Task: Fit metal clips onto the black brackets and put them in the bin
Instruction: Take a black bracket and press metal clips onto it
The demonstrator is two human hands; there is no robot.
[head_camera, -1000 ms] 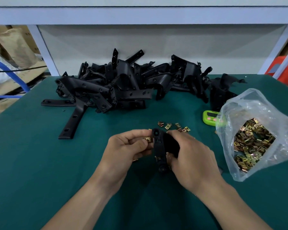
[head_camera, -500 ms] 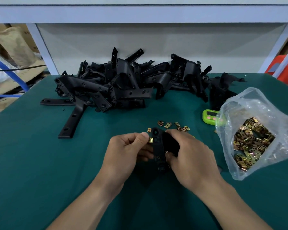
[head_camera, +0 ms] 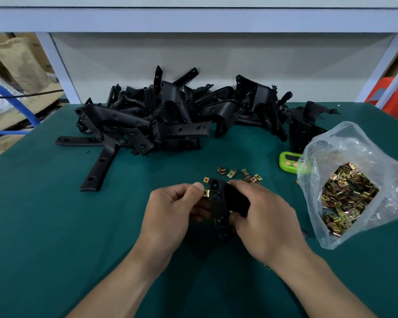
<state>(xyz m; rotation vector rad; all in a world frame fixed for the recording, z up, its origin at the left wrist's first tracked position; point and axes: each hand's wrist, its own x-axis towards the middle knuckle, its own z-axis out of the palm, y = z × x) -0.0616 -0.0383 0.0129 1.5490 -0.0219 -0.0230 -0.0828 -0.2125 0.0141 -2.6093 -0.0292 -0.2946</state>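
At the tip of the left thumb (head_camera: 197, 188), a small brass-coloured metal clip (head_camera: 206, 193) is pinched against the curled forefinger. The clip touches the left edge of a black bracket (head_camera: 217, 200). The other fingers of the left hand (head_camera: 170, 216) curl underneath, close against that same edge. The right hand (head_camera: 263, 222) grips the bracket from the other side, with its fingers bent over the upper part and its thumb pressed near the lower part. The bracket stands roughly end-on between the two hands; whether its lower end touches the table cannot be told.

Just beyond the knuckles, loose clips (head_camera: 239, 174) lie scattered on the green table (head_camera: 44, 226), one of them just beside the bracket's upper end. Farther back, a pile of black brackets (head_camera: 166, 120) sprawls across the far half of the table, with one long flat arm reaching toward the near left.

On the right, a clear plastic bag (head_camera: 345, 143) lies with its mouth open, holding many more clips. A green timer (head_camera: 288, 160) touches its left side. Past the table edge are a white frame (head_camera: 55, 65), cardboard boxes (head_camera: 12, 63) and a blue hose (head_camera: 16, 102).
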